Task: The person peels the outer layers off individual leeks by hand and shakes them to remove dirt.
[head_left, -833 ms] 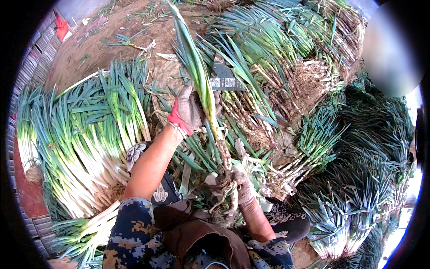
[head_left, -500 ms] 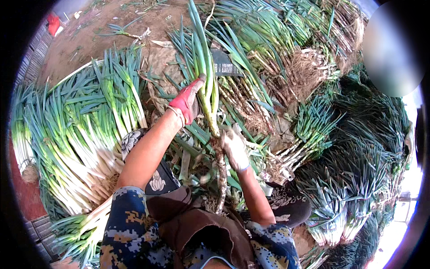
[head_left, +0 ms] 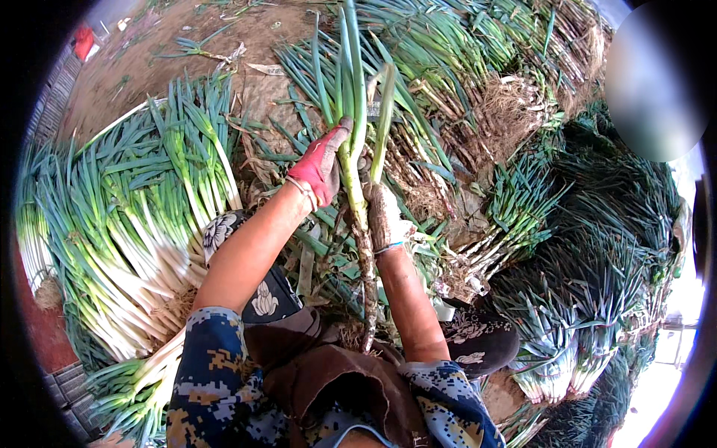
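- Setting: earth floor (head_left: 258,33), strewn with leaf scraps.
- Nearest: brown apron (head_left: 328,381); the soiled root end of a leek (head_left: 362,239) stands just above it.
- Leek: held between the two arms; long axis near to far, roots near, green leaves far, leaning slightly left.
- Handling, as judged: light, firm along the shank, limp and easily torn in the leaves, perhaps slippery under the skin; best held at mid-shank.
- Left hand (head_left: 323,166): gloved, grasping the leek where its leaves divide.
- Right hand (head_left: 384,214): gloved, clenched on a leaf strip (head_left: 384,131); whether it remains attached, cannot tell.
- Left: white-stemmed leeks (head_left: 138,250), in rows.
- Far right: heaped leeks (head_left: 448,78), roots on.
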### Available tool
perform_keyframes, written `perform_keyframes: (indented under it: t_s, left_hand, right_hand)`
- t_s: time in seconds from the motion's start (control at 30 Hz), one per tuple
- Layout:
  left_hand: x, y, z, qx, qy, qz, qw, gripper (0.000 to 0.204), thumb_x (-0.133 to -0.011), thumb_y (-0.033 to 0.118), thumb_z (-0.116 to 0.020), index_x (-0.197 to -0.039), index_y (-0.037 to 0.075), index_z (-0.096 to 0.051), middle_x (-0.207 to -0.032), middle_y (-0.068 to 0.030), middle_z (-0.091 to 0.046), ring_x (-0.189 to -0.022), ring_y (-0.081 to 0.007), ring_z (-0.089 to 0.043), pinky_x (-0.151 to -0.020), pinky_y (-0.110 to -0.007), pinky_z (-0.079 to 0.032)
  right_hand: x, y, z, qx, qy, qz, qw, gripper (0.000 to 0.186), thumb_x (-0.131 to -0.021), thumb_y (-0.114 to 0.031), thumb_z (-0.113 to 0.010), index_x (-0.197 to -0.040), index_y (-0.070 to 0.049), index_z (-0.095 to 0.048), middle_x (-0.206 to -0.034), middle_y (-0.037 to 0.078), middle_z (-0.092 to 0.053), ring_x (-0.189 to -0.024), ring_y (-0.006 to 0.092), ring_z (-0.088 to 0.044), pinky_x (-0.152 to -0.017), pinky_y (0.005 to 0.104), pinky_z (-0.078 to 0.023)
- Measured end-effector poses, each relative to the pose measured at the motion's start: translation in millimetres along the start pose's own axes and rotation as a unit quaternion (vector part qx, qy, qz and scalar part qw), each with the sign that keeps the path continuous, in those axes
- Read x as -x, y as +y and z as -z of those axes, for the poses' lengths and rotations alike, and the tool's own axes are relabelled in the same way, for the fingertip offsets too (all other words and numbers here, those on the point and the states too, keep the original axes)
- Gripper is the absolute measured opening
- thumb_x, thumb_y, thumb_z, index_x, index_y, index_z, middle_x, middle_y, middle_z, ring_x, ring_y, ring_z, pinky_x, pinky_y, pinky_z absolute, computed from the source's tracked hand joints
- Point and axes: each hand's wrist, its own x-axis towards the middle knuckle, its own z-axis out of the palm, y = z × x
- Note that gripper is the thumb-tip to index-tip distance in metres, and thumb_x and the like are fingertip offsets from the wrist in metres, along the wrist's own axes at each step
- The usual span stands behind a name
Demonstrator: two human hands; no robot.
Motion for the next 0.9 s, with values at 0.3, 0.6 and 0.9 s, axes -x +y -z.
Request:
perform_keyframes:
  t_s: [0.3, 0.6, 0.9]
  left_hand:
    - [1.8, 4.8, -13.4, 0.073, 0.051, -0.022, 0.996, 0.043, -0.092, 0.048, -0.049, -0.109, 0.010, -0.055, -0.067, 0.0010, -0.052, -0.054, -0.0141, -0.052, -0.058, -0.038, -0.049]
    - [1.6, 35.2, -10.6, 0.185, -0.136, 0.055, 0.972, 0.074, -0.084, 0.070, -0.046, -0.111, 0.003, -0.059, -0.060, 0.0045, -0.045, -0.047, -0.0086, -0.039, -0.054, -0.029, -0.038]
    - [2.6, 27.4, -10.5, 0.224, -0.251, 0.100, 0.936, 0.080, -0.084, 0.070, -0.043, -0.125, 0.002, -0.053, -0.064, 0.0028, -0.043, -0.051, -0.0088, -0.036, -0.056, -0.029, -0.037]
  right_hand:
    - [66.8, 74.8, 83.8, 0.170, -0.034, 0.073, 0.982, 0.042, -0.093, -0.032, -0.056, -0.116, 0.003, -0.055, -0.081, 0.003, -0.060, -0.068, 0.0134, -0.056, -0.059, 0.0305, -0.047]
    - [189.3, 92.9, 143.4, 0.722, -0.220, -0.139, 0.642, 0.048, -0.082, -0.040, -0.059, -0.115, -0.006, -0.058, -0.094, 0.024, -0.065, -0.088, 0.0376, -0.064, -0.078, 0.0475, -0.051]
    - [95.9, -8.6, 43.8, 0.448, -0.117, 0.205, 0.862, 0.051, -0.085, -0.037, -0.059, -0.122, -0.002, -0.054, -0.101, 0.016, -0.066, -0.085, 0.0265, -0.063, -0.076, 0.0345, -0.050]
